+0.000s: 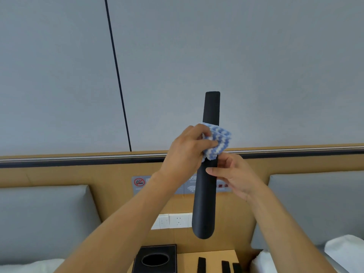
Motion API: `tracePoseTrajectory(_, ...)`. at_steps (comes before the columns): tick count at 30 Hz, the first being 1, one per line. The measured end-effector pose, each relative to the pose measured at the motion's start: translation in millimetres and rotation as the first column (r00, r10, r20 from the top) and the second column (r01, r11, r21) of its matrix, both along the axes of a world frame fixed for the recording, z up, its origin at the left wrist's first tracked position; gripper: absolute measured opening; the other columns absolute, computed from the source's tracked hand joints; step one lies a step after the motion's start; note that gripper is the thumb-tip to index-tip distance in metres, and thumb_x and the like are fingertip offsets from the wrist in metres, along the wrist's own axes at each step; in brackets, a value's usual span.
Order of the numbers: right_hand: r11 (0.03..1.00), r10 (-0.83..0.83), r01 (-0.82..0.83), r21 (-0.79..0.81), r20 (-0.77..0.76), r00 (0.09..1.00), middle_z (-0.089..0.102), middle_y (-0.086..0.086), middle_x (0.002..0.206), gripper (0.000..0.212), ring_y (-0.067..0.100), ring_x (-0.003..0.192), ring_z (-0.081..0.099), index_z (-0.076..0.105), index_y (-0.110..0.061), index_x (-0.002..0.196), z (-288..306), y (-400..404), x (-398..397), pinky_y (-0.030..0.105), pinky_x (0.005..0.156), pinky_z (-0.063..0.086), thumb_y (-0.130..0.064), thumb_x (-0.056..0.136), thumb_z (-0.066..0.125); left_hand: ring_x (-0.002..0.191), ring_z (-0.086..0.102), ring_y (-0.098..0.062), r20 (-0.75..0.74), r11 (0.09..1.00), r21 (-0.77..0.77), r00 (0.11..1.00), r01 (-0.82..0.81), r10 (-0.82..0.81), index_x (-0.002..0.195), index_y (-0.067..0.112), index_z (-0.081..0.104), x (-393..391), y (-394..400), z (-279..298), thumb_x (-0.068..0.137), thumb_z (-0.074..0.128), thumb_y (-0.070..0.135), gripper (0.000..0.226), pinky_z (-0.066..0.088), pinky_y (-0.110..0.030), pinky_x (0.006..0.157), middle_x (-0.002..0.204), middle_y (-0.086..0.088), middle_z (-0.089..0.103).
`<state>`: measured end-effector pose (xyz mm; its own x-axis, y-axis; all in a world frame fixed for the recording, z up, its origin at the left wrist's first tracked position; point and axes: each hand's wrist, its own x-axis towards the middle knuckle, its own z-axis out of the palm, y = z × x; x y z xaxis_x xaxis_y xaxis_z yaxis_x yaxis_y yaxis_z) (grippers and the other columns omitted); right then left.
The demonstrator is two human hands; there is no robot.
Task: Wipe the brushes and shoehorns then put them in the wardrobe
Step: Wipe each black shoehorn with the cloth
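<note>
Bare forearms rose from the bottom edge toward the middle of the view. At far left a grey padded headboard (43, 217) stood against a tan wood panel (110, 174), with white bedding (25, 267) below it. Next came a black tissue box (155, 259) on the light wood bedside surface (187, 261), and three dark handle ends (201, 265) lay beside it, cut off by the frame so their kind could not be told. Behind, white wall sockets (173, 220) sat under a grey notice plate (141, 183) carrying a no-smoking mark. Higher up, the left hand (187, 152) had its fingers curled round a blue-and-white cloth (216, 141), pressing it about the black shoehorn (208, 170). That shoehorn was held upright in the air above the bedside surface, broad rounded end down. The right hand (236, 176) pinched its middle with thumb in front and fingers behind. A pale grey wall (256, 56) with one dark vertical seam (118, 75) filled the upper part. At right stood another grey headboard (319, 203) and a white pillow (344, 251)
</note>
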<state>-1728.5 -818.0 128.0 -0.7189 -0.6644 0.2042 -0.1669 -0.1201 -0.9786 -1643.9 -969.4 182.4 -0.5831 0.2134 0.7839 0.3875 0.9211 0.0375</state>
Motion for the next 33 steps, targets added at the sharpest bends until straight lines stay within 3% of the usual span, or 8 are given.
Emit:
tracePoseTrajectory(8, 1.000, -0.017, 0.018, -0.016, 0.061, 0.998, 0.075, 0.013, 0.111, 0.030, 0.027, 0.106, 0.071, 0.071, -0.007, 0.113, -22, 25, 3, 0.033, 0.086, 0.058, 0.007, 0.087, 0.066, 0.087, 0.061, -0.032, 0.108, 0.998, 0.058, 0.994, 0.024, -0.030, 0.098, 0.005, 0.076, -4, 18, -36, 0.072, 0.064, -0.010, 0.032, 0.054, -0.043, 0.065, 0.103, -0.015, 0.063)
tracePoseTrajectory(14, 0.996, -0.078, 0.073, 0.043, 0.137, 0.987, 0.077, 0.004, 0.108, 0.025, 0.019, 0.103, 0.072, 0.078, -0.024, 0.099, -59, 40, 13, 0.024, 0.078, 0.058, -0.003, 0.090, 0.067, 0.088, 0.057, -0.029, 0.271, 0.998, 0.056, 0.962, 0.002, -0.017, 0.104, 0.007, 0.070, -7, 28, -76, 0.077, 0.066, -0.005, 0.030, 0.053, -0.043, 0.063, 0.105, -0.012, 0.059)
tracePoseTrajectory(17, 0.996, -0.078, 0.068, 0.054, 0.208, 0.975, 0.076, 0.003, 0.111, 0.029, 0.019, 0.105, 0.072, 0.079, -0.029, 0.101, -83, 49, 19, 0.024, 0.078, 0.058, -0.007, 0.096, 0.060, 0.087, 0.056, -0.026, 0.330, 0.997, 0.074, 0.943, 0.019, -0.042, 0.103, 0.009, 0.068, -5, 31, -98, 0.078, 0.064, -0.005, 0.030, 0.052, -0.039, 0.062, 0.105, -0.010, 0.057)
tracePoseTrajectory(23, 0.996, -0.080, 0.061, 0.072, 0.299, 0.951, 0.074, 0.013, 0.113, 0.026, 0.025, 0.105, 0.071, 0.069, -0.009, 0.118, -130, 66, 30, 0.030, 0.079, 0.058, -0.002, 0.099, 0.054, 0.077, 0.051, -0.025, 0.453, 0.998, 0.065, 0.891, -0.007, -0.023, 0.097, 0.009, 0.064, -4, 40, -146, 0.072, 0.062, -0.009, 0.032, 0.037, -0.030, 0.055, 0.099, -0.011, 0.054)
tracePoseTrajectory(28, 0.992, -0.118, 0.091, 0.084, 0.412, 0.903, 0.073, 0.011, 0.114, 0.027, 0.027, 0.106, 0.071, 0.071, -0.017, 0.115, -169, 78, 39, 0.031, 0.083, 0.059, -0.006, 0.090, 0.069, 0.079, 0.052, -0.024, 0.562, 0.983, 0.136, 0.827, -0.126, 0.029, 0.099, 0.010, 0.063, 3, 35, -199, 0.072, 0.064, -0.009, 0.033, 0.037, -0.029, 0.058, 0.099, -0.009, 0.053)
tracePoseTrajectory(33, 0.904, -0.343, 0.197, 0.381, 0.368, 0.864, 0.075, -0.002, 0.098, 0.034, 0.021, 0.096, 0.074, 0.074, -0.030, 0.099, -237, 87, 51, 0.034, 0.077, 0.062, -0.023, 0.069, 0.088, 0.082, 0.057, -0.029, 0.641, 0.922, 0.251, 0.764, -0.295, 0.070, 0.098, 0.008, 0.067, 19, 20, -244, 0.070, 0.067, -0.010, 0.034, 0.052, -0.041, 0.059, 0.100, -0.010, 0.054)
